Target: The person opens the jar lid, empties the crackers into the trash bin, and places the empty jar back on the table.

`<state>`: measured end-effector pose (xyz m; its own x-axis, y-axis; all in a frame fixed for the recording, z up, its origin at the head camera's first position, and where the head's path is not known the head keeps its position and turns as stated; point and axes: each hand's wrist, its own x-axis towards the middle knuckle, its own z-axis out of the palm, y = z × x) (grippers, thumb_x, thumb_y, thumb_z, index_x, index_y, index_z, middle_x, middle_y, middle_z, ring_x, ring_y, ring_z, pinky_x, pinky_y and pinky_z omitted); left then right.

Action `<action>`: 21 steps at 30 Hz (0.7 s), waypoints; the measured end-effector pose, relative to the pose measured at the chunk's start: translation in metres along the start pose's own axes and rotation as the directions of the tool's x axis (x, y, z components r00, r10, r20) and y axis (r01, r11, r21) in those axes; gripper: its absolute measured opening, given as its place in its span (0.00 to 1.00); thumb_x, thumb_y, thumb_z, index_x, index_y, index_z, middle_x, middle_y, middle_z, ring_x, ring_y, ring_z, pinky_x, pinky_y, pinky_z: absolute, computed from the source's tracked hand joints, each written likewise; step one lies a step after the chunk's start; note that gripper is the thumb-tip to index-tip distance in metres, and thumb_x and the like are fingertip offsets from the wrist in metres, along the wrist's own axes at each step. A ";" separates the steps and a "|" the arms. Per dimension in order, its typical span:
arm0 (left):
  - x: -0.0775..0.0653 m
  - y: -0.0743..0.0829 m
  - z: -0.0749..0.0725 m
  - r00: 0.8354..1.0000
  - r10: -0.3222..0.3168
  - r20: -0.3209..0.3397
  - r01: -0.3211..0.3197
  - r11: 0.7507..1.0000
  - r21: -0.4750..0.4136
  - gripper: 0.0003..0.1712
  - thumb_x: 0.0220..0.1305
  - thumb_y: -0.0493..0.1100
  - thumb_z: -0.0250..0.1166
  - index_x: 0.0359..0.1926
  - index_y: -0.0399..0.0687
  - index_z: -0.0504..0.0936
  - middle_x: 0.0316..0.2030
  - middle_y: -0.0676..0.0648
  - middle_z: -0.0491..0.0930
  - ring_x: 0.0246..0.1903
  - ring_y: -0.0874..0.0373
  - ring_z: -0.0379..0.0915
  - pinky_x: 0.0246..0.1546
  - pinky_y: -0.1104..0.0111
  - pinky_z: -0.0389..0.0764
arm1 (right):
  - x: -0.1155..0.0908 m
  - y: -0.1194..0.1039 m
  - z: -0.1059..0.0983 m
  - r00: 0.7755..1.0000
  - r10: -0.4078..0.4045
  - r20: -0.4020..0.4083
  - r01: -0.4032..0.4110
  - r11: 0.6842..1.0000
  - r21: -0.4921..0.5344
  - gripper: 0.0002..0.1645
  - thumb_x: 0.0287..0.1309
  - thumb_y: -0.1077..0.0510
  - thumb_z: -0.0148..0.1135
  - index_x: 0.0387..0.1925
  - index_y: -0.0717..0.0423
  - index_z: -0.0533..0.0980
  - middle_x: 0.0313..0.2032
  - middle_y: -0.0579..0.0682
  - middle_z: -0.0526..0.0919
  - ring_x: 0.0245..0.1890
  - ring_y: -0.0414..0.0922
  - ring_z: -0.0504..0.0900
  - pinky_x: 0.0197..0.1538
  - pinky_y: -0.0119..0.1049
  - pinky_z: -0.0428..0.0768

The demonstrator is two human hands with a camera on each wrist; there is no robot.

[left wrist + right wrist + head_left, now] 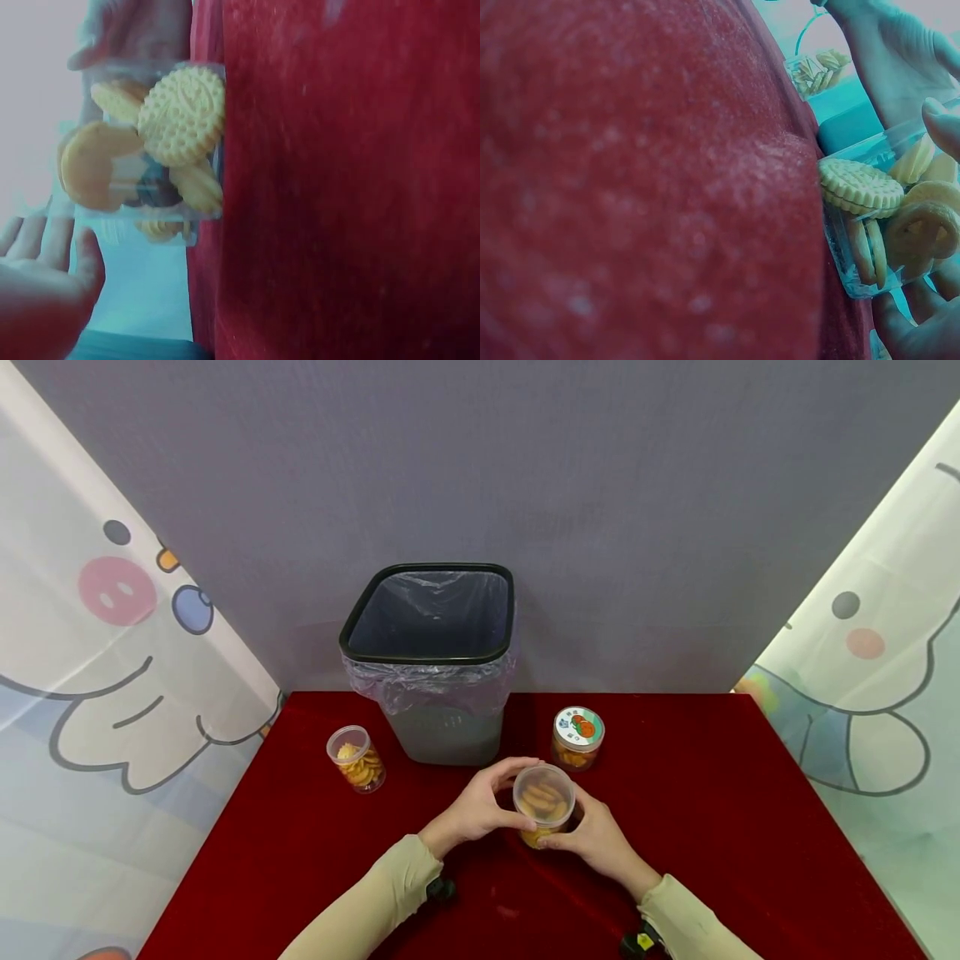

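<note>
And here are both hands at work on the same thing, a clear biscuit jar [543, 793] with a frosted lid, set squarely between them: just right of the left hand [480, 806], just left of the right hand [603, 839]! The left hand makes a wide C at the top of the jar, thumb on the near side by the rim, fingertips round the far side, a gap showing between palm and plastic. The right hand sits a touch lower, fingers curved about its own side, thumb across the near face, so the pair of them have the jar gripped from opposite flanks. And there's the relation that counts: long axis upright, lid up, the left hand closer to lid level, the right hand closer to the body, neither hand nearer than the other because both are touching! Its base looks to be down on the red tabletop [712, 802], biscuits visible through the wall. Look round the hands: ahead of the right hand stands a second jar [578, 735] with a printed lid; well out to the left of the left hand, a third jar [360, 768] of golden snacks; and straight ahead of the left hand, a tall bin [450, 731] with a plastic liner [457, 689] folded over its rim
</note>
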<state>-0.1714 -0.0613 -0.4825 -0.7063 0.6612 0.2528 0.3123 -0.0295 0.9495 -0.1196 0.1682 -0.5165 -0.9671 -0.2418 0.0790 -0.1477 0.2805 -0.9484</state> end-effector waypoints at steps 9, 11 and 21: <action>-0.008 0.007 0.017 0.991 0.017 -0.133 -0.007 0.997 0.078 0.45 0.52 0.39 0.79 0.70 0.48 0.68 0.64 0.46 0.73 0.61 0.49 0.70 0.58 0.58 0.73 | 0.001 -0.001 0.001 1.000 -0.013 -0.012 0.012 0.999 -0.037 0.56 0.38 0.56 0.85 0.71 0.44 0.66 0.63 0.43 0.76 0.63 0.46 0.73 0.62 0.37 0.71; -0.011 0.008 0.022 0.985 0.018 -0.172 -0.002 0.996 0.094 0.45 0.52 0.40 0.79 0.70 0.48 0.67 0.64 0.47 0.72 0.61 0.49 0.69 0.58 0.58 0.72 | 0.000 -0.005 0.002 1.000 -0.016 -0.014 0.015 0.999 -0.043 0.56 0.39 0.58 0.85 0.71 0.48 0.67 0.62 0.45 0.76 0.62 0.48 0.74 0.61 0.38 0.73; -0.017 0.012 0.045 0.938 -0.021 -0.347 0.064 0.991 0.115 0.49 0.51 0.41 0.80 0.71 0.53 0.64 0.65 0.48 0.68 0.61 0.51 0.68 0.59 0.58 0.71 | -0.006 -0.036 -0.002 0.999 -0.045 -0.004 0.044 0.998 -0.049 0.53 0.42 0.55 0.83 0.70 0.55 0.68 0.59 0.49 0.79 0.58 0.47 0.77 0.58 0.40 0.76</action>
<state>-0.1270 -0.0396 -0.4841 -0.8892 0.3606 0.2817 0.3369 0.0994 0.9363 -0.1086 0.1614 -0.4822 -0.9604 -0.2501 0.1225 -0.2003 0.3145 -0.9279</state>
